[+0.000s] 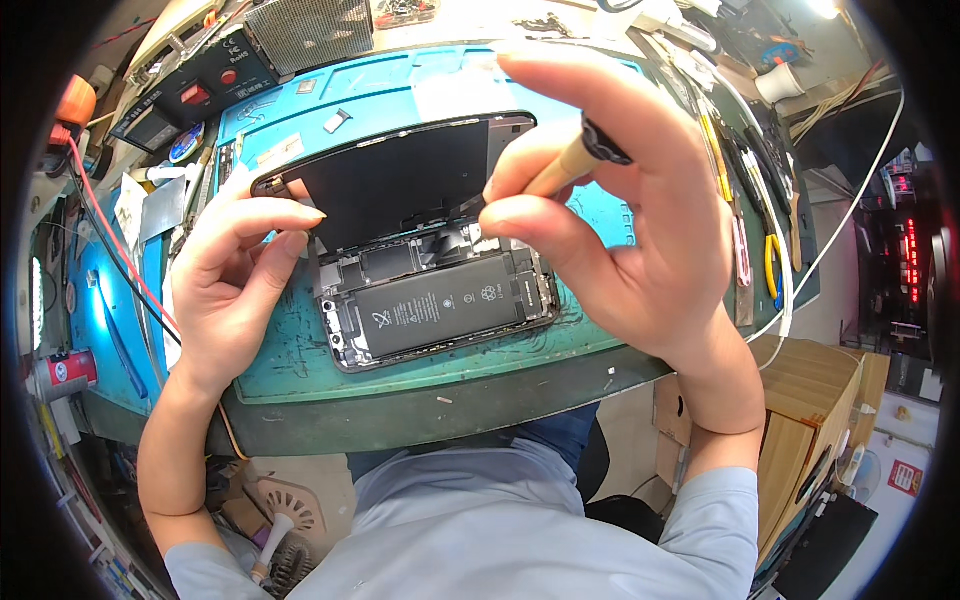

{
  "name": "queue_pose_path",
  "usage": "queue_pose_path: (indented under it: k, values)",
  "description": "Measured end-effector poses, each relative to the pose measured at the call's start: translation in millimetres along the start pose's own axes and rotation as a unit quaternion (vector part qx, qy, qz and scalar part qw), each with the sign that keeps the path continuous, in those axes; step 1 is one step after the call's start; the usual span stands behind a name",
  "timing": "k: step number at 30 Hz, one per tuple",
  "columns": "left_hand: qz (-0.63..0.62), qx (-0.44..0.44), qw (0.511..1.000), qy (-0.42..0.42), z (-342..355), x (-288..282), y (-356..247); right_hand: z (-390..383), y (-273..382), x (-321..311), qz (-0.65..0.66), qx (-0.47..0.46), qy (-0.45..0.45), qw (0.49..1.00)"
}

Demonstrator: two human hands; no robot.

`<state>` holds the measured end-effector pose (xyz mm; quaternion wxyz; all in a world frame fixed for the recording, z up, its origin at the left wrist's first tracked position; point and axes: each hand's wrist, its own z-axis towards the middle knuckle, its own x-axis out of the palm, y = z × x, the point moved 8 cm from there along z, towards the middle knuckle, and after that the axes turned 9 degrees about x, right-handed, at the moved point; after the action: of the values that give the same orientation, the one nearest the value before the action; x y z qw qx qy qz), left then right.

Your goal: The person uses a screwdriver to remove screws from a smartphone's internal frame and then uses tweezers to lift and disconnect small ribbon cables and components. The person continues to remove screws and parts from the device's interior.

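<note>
An opened smartphone lies on the green mat, its black battery (435,305) and inner parts bare. The detached-looking black screen (395,185) stands tilted up along the phone's far side. My left hand (235,275) grips the screen's left edge, with the thumb and index finger bent in front and other fingers behind it. My right hand (640,210) pinches a screwdriver (562,170) with a gold-coloured handle and a dark cap, over the phone's upper right part. Its shaft and tip are hidden by the fingers.
A blue work mat (400,82) lies behind the phone, with a small SIM tray (337,121) on it. At the back left stands a black device with red switches (195,93). Tweezers and hand tools (770,200) and a white cable (787,270) line the right side.
</note>
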<state>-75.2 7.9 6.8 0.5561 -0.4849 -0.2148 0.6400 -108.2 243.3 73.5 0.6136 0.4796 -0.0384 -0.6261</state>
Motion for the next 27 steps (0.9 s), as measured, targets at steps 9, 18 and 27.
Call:
queue_pose_path:
  k: [9,18,27]
  values:
    - [-0.010,-0.013,1.000,-0.007,-2,-2,2,-1,-11,12,-0.004,0.009,0.018,1.000]
    - [0.001,-0.020,1.000,0.001,-2,-2,2,-1,-11,13,-0.006,0.012,0.018,1.000]
    - [-0.005,-0.031,1.000,-0.003,-2,0,0,5,3,10,-0.067,-0.034,0.014,0.997]
